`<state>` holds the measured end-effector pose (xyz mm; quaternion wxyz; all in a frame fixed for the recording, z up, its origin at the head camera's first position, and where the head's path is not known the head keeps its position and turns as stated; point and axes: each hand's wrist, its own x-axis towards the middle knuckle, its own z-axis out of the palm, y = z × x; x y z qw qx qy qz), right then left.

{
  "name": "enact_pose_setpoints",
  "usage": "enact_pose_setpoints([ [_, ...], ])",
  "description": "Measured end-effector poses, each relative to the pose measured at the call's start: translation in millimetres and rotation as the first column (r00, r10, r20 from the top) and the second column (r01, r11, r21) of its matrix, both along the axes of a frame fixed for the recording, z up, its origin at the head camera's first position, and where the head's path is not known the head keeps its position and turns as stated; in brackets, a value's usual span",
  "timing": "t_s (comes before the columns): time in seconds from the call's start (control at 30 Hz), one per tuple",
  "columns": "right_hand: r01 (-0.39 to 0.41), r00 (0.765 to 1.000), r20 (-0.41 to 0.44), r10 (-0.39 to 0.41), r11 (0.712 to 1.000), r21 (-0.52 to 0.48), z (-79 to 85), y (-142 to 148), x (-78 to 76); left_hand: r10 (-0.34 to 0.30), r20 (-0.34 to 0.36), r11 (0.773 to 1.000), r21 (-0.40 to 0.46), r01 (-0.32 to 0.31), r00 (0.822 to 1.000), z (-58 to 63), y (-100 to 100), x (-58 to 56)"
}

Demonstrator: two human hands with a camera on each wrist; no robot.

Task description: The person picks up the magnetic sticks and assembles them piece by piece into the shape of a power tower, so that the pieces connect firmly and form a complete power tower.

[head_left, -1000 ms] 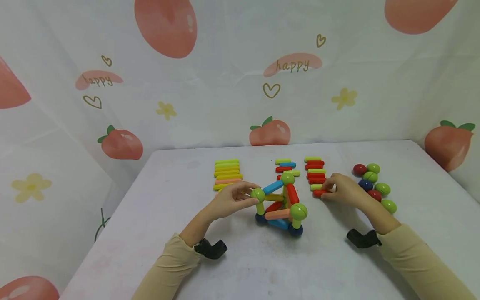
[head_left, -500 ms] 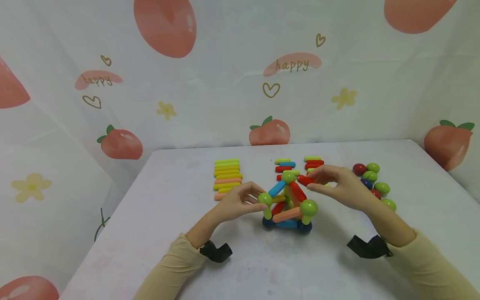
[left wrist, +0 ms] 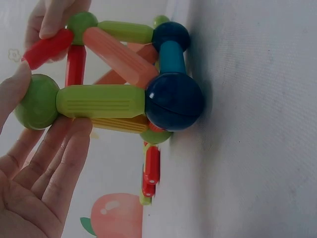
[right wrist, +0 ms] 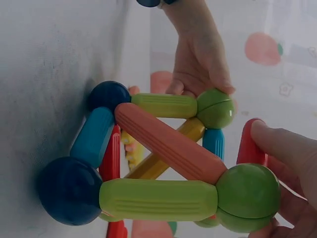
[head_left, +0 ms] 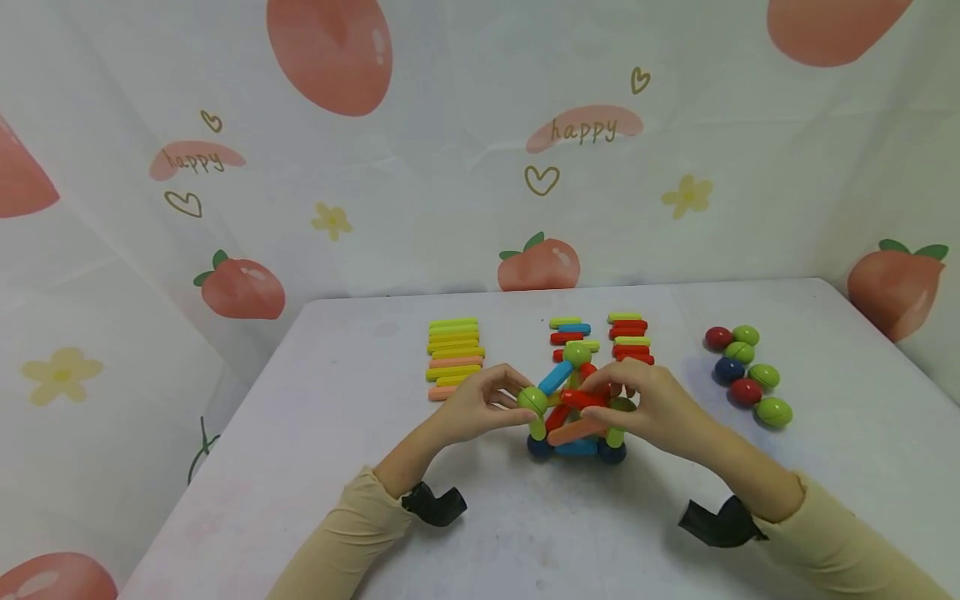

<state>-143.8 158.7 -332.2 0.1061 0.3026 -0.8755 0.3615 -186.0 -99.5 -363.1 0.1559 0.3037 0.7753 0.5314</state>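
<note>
A frame of coloured rods and balls stands on the table, with dark blue balls [left wrist: 174, 101] at its base and green balls [right wrist: 247, 197] at its upper corners. My left hand [head_left: 480, 406] pinches the green ball [head_left: 532, 400] at the near left upper corner between thumb and fingers. In my right hand [head_left: 660, 410], a short red rod [head_left: 579, 400] is pinched across the top front, between the two near green balls. Its left end points at the left hand's ball. A salmon rod [right wrist: 171, 144] runs diagonally below it. My right fingers partly hide the near right green ball.
Yellow, green and salmon rods [head_left: 456, 352] lie in a column at the back left. Two more columns of short rods [head_left: 630, 335] lie behind the frame. Loose red, green and blue balls [head_left: 745, 392] sit on the right. A printed cloth hangs behind the table [head_left: 300, 375].
My right hand has picked the red rod off the right column and brought it left to the frame's top front. The frame, held by my left hand, has shifted slightly right and turned.
</note>
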Motion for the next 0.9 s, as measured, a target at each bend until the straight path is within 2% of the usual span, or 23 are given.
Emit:
enact_pose_setpoints([
  [0.37,-0.022,0.999,-0.023,0.023,1.0,0.022,-3.0,-5.2,1.5,-0.007,-0.021,1.0,0.023,0.008,1.0,0.1,2.6,1.9],
  [0.67,-0.019,1.0,-0.025,0.019,0.999,0.032,-5.2,-5.5,0.8,-0.003,-0.032,1.0,-0.002,0.003,0.999,0.1,8.0,5.1],
  [0.9,-0.028,0.999,-0.016,0.03,0.996,0.085,-2.7,-7.4,1.7,0.003,-0.037,1.0,-0.007,-0.003,0.999,1.6,9.1,6.0],
])
